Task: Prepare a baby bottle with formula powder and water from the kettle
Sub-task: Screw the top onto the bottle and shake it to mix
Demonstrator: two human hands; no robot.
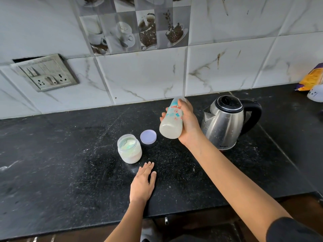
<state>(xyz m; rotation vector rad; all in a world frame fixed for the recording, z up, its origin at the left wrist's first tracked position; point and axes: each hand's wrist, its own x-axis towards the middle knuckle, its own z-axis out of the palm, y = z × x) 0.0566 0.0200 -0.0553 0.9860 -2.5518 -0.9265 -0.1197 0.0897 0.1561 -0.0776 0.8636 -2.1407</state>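
My right hand (187, 123) grips a clear baby bottle (172, 121) with red and blue print, held in the air above the counter and tilted so its base faces me and its top points toward the wall. Milky white liquid fills it. The steel electric kettle (225, 123) with a black lid and handle stands just right of that hand. An open jar of white formula powder (129, 148) sits left of the bottle, a pale scoop lying inside it. Its lilac lid (148, 136) lies beside it. My left hand (143, 182) rests flat on the black counter, fingers spread, holding nothing.
The black speckled stone counter (70, 154) runs along a marble-tiled wall. A switch and socket plate (47, 74) is mounted on the wall at the left. An orange and purple packet (312, 77) and a white object (315, 95) lie at the far right.
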